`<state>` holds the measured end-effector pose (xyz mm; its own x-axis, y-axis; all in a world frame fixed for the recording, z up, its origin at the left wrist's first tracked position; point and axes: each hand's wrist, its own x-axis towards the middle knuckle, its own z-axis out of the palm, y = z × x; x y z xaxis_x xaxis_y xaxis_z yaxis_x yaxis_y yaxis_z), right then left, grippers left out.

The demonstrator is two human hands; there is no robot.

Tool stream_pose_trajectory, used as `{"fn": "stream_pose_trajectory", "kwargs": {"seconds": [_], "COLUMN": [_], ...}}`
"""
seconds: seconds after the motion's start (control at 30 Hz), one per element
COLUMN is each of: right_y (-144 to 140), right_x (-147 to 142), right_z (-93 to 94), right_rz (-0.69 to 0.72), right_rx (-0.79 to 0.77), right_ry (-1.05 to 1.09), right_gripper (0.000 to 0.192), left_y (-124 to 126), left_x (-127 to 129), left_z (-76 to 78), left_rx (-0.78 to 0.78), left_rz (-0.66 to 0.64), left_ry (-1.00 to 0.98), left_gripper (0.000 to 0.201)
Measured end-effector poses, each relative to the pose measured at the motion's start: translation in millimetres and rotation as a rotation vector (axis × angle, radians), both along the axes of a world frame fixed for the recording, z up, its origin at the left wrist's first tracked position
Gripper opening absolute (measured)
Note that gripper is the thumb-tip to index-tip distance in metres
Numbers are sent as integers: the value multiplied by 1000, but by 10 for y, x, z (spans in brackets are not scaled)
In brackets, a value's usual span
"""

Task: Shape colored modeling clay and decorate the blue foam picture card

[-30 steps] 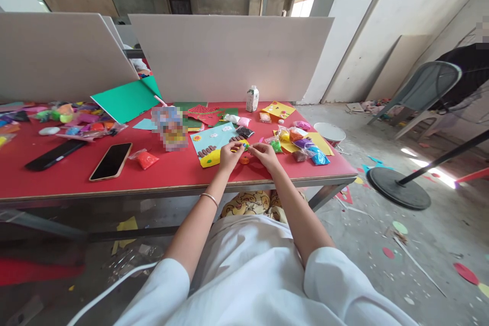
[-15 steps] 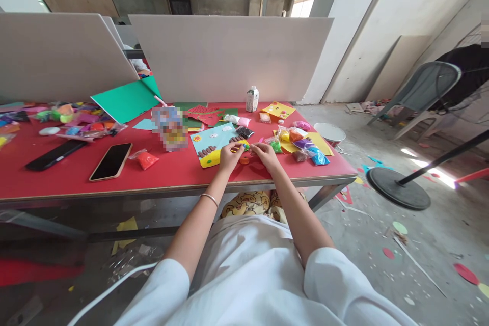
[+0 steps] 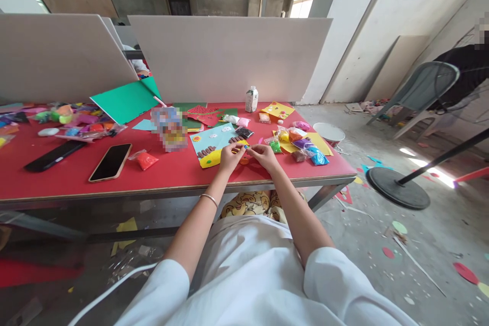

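Observation:
Both of my hands meet over the red table at the lower edge of a light blue picture sheet (image 3: pixel 206 141). My left hand (image 3: pixel 231 157) is closed in a pinch on a small blue piece (image 3: pixel 245 147), perhaps modelling clay. Fingertips of my right hand (image 3: pixel 264 157) are pinched at the same blue piece, touching the left fingertips. Beneath the hands an orange piece (image 3: pixel 243 161) shows in part. The sheet bears brown rolls, white clouds, a sun and a yellow strip (image 3: pixel 211 159), partly covered by my left hand.
Bags of coloured clay (image 3: pixel 300 141) lie to the right on yellow paper. A phone (image 3: pixel 110 162), a red clay bag (image 3: pixel 145 159) and a black case (image 3: pixel 54 155) are at left. A small carton (image 3: pixel 251 99) stands behind. The table's front edge (image 3: pixel 153 194) is near my body.
My right fingertips have moved slightly left and now meet the left fingertips at the blue piece. The things on the table stay where they were.

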<state>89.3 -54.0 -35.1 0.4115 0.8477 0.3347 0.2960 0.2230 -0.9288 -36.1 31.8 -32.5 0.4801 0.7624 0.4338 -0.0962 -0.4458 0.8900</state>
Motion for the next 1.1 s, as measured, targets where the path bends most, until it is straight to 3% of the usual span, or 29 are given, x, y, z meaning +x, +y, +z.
{"fn": "stream_pose_trajectory", "kwargs": {"seconds": [0.33, 0.5, 0.57, 0.67, 0.83, 0.97, 1.1], "right_y": [-5, 6, 21, 55, 106, 115, 61], "right_x": [-3, -2, 0, -3, -66, -105, 76], "right_z": [7, -9, -18, -24, 24, 112, 218], "right_rz": [-62, -77, -75, -69, -47, -77, -207], "right_rx": [2, 12, 18, 15, -9, -24, -63], "right_ry": [29, 29, 17, -50, -319, -492, -613], "right_gripper": [45, 47, 47, 49, 40, 29, 27], "left_y": [40, 23, 13, 22, 95, 120, 102], "left_x": [15, 4, 7, 12, -36, -100, -149], "left_z": [-39, -31, -6, 46, 85, 56, 36], "left_rx": [-38, -164, -256, -511, -921, -1029, -1116], "left_rz": [29, -83, -171, -312, -557, -557, -559], "left_ry": [-14, -65, -140, -267, -319, -381, -487], "left_gripper": [20, 33, 35, 36, 45, 46, 49]}}
